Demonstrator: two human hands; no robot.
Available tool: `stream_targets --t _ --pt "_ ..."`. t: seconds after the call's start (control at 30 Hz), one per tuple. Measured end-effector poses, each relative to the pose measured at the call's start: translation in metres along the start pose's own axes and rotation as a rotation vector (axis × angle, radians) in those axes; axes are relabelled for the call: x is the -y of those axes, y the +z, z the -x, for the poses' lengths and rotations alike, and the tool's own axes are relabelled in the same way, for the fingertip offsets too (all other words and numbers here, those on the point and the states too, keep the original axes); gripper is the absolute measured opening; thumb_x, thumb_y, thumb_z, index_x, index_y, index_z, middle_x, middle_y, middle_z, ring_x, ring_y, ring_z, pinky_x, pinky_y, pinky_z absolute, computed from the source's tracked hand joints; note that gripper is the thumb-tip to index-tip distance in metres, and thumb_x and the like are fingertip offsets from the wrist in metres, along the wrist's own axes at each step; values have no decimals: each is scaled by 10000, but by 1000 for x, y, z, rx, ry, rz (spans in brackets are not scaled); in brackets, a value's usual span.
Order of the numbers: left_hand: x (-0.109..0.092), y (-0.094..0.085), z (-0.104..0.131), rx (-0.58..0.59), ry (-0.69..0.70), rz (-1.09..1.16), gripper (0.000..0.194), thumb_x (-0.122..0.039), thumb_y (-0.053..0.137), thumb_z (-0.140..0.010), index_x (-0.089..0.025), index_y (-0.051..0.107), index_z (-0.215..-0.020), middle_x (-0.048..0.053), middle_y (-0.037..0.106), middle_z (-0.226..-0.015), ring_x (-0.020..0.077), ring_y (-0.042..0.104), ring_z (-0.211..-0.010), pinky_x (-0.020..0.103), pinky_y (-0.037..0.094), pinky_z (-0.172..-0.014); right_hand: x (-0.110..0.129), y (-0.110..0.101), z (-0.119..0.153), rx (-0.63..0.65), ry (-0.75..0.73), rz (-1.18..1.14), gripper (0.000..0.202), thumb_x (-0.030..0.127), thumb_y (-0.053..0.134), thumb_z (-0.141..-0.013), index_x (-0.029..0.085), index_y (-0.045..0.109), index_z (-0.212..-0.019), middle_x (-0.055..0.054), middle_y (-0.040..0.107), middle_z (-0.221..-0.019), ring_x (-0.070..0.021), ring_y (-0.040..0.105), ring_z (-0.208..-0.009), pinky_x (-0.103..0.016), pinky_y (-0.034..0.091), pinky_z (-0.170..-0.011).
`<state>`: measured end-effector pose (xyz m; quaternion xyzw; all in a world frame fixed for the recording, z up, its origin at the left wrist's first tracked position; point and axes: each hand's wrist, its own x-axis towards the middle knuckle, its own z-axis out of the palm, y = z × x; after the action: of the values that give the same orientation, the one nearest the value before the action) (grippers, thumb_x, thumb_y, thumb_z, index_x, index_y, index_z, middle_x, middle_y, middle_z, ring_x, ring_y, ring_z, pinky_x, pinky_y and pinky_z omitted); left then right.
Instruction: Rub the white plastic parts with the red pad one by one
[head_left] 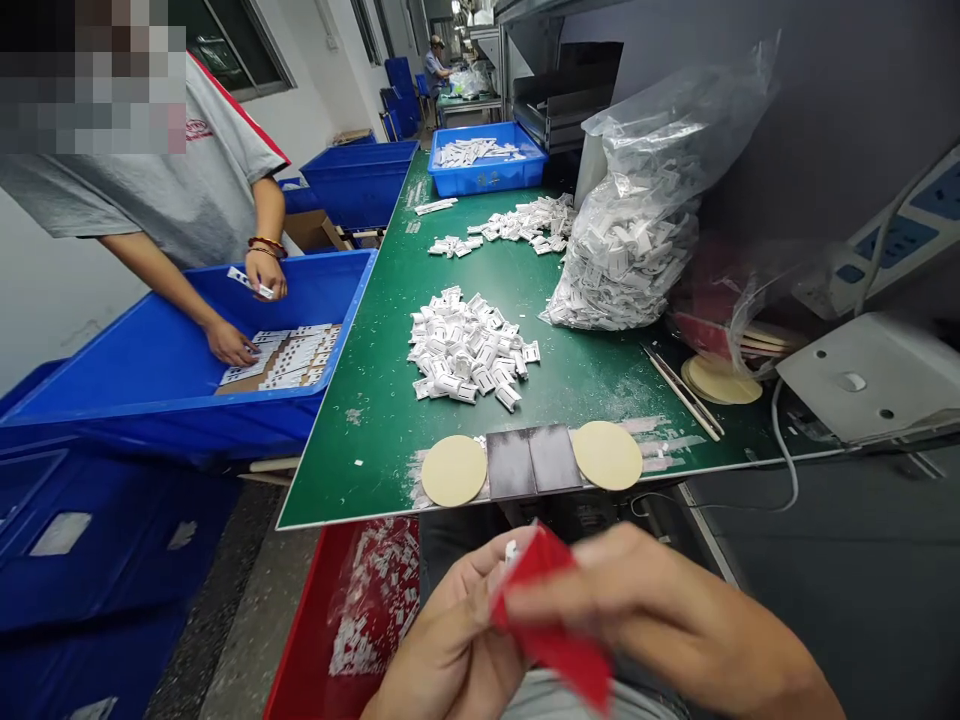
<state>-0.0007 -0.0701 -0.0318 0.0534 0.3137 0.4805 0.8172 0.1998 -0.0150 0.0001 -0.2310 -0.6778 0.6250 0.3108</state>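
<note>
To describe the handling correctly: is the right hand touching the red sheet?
Touching: the head view shows the right hand gripping the red sheet and covering part of it.

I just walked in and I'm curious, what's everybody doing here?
Someone is busy with a small white part in the left hand. The right hand holds a red sheet close against it, blurred. In front, a pile of white parts lies on the green table, with more in a clear plastic bag behind. At the left, a co-worker holds a white strip in one hand and reaches into a blue bin with the other.
</note>
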Motion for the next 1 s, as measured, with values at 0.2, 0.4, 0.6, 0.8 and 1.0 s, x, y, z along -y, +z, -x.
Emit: stream_targets --t 0.2,0.4,0.6,0.8,1.0 --pt "-2 3 3 -59 -38 33 357 -254 919 -753 -158 768 -1062 2 672 -780 61 612 -638 145 478 -590 -4 6 0 -37 -48 28 349 234 567 -1055 333 730 -1348 -37 847 -1087 -195 785 -923 -252 570 -837" --pt "0 -1 1 -83 40 17 219 -241 908 -760 -185 758 -909 8 702 -777 92 650 -674 191 525 -646 -5 11 2 -168 -50 72 341 238 609 -1038 375 741 -1320 -6 853 -1020 -171 780 -840 -233 587 -778" --pt "-3 1 3 -194 218 -154 266 -265 954 -685 -171 781 -865 35 753 -792 120 675 -684 222 550 -668 -7 15 2 -309 75 -115 250 307 721 -975 375 801 -1202 9 855 -1113 -208 811 -976 -245 620 -839" --pt "1 9 7 -201 226 -259 331 -372 980 -628 -158 770 -766 20 719 -663 98 632 -583 190 496 -588 -5 18 -7 -487 172 -86 229 335 779 -909 319 838 -1130 -34 860 -1083 -256 810 -962 -315 647 -830" --pt "3 9 7 -186 187 -285 371 -410 993 -589 -160 754 -722 30 731 -625 105 624 -555 200 485 -571 0 25 -19 -568 113 18 227 269 787 -878 315 857 -1088 -11 872 -986 -237 817 -844 -297 655 -776"
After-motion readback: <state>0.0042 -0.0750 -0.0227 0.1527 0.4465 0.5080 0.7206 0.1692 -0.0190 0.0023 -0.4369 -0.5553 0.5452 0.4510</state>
